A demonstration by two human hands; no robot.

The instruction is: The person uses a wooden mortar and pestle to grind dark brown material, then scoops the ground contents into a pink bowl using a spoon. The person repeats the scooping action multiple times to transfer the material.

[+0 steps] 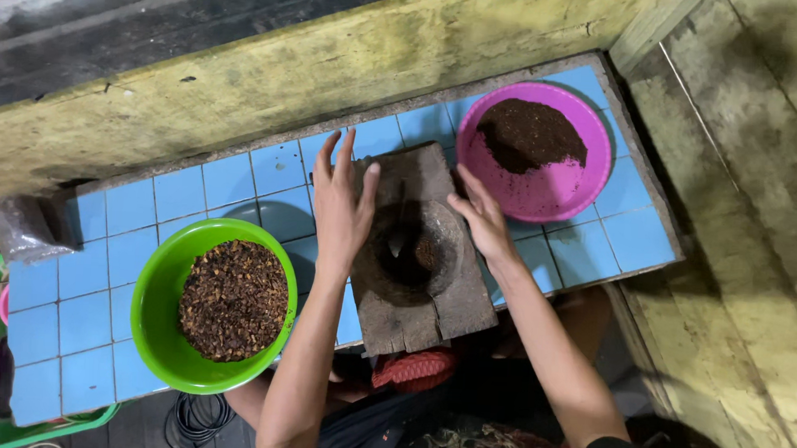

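A square grey stone mortar block (420, 252) with a round hollow in its middle sits on the blue-tiled table (93, 326), its near edge hanging over the table's front edge. The left hand (340, 203) rests flat on the mortar's left rim, fingers (334, 152) spread and straight, gripping nothing; the thumb lies along the top of the block. The right hand (482, 217) lies on the mortar's right rim, its fingers loosely stretched toward the hollow, also holding nothing. Inside the hollow shows a small heap of reddish-brown crushed material (424, 250), with a pale streak beside it that cannot be made out.

Left of the mortar, just beside the left forearm, stands a round bright green plastic bowl (153, 302) filled with coarse dark brown flakes (234, 299). Beyond the mortar's far right corner stands a round pink plastic bowl (555, 191) holding a mound of fine dark brown powder (530, 135). Far to the left of the mortar, at the table's back corner, lies a clear plastic bag (24, 227)
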